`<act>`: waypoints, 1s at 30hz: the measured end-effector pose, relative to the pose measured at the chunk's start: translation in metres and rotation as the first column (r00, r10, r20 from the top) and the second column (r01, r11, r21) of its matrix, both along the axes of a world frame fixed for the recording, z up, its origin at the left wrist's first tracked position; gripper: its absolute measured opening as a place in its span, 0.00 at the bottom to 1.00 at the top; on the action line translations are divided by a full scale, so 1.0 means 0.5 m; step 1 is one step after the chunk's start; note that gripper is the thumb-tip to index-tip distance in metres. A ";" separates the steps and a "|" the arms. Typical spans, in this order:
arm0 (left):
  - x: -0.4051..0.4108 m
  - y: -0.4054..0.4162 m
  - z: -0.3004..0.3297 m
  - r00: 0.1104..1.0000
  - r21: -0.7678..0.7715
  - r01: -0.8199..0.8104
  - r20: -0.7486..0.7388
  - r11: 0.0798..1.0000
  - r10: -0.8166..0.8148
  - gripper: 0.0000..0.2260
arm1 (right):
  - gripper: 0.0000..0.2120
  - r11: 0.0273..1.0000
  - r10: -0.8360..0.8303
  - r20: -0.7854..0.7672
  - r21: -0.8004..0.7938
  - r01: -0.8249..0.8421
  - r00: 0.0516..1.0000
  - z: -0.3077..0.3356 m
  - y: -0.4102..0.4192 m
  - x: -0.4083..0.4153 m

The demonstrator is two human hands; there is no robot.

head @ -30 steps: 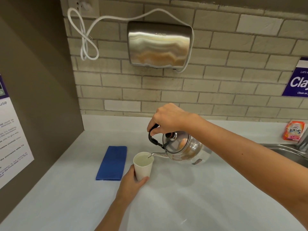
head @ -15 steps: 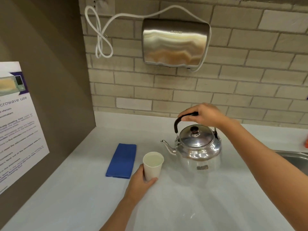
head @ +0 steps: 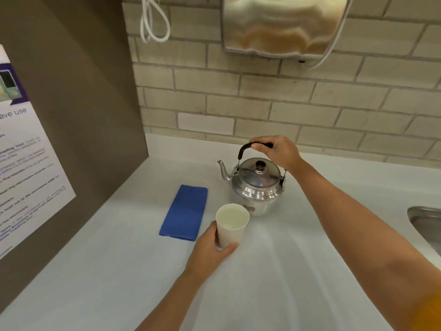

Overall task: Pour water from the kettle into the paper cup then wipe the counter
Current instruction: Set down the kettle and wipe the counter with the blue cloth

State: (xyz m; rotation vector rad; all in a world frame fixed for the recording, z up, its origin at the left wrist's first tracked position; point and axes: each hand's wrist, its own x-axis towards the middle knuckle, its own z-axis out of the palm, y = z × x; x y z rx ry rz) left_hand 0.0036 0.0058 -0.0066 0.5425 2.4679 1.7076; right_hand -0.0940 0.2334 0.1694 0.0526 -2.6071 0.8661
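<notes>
Counter (head: 274, 283): white, bare in front. Kettle (head: 256, 185): upright at rear, right hand (head: 279, 152) closed on handle. Cloth (head: 185, 212): folded, left of cup. Cup (head: 231, 224): filled, left hand (head: 210, 252) wrapped round base; hard squeeze likely buckles paper, spills water.

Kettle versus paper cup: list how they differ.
The kettle is shiny metal, the paper cup matte white. The kettle is lidded, the cup open-topped. The right hand grips the kettle's handle; the left hand holds the cup's side. Both stand upright on the counter.
</notes>
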 end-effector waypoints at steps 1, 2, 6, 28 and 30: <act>0.000 0.000 0.001 1.000 -0.008 -0.003 0.001 1.000 0.003 0.25 | 0.09 1.000 0.014 0.012 -0.010 -0.014 1.000 -0.008 -0.004 -0.012; 0.000 -0.001 0.002 1.000 -0.014 -0.007 0.001 1.000 0.007 0.24 | 0.09 0.999 0.029 0.025 -0.015 -0.029 0.999 -0.016 -0.007 -0.022; 0.001 -0.003 0.002 1.000 -0.032 -0.025 -0.001 0.999 0.025 0.24 | 0.09 0.998 0.056 0.052 -0.019 -0.055 0.997 -0.038 -0.014 -0.052; -0.096 -0.127 0.082 0.993 -0.204 -0.002 -0.118 0.979 -0.023 0.20 | 0.15 0.939 -0.114 -0.184 0.300 0.167 0.976 -0.208 -0.015 0.237; -0.148 -0.116 0.087 0.984 -0.303 -0.036 -0.177 0.952 -0.019 0.19 | 0.15 0.943 -0.147 0.005 0.301 0.139 0.989 -0.268 -0.010 0.288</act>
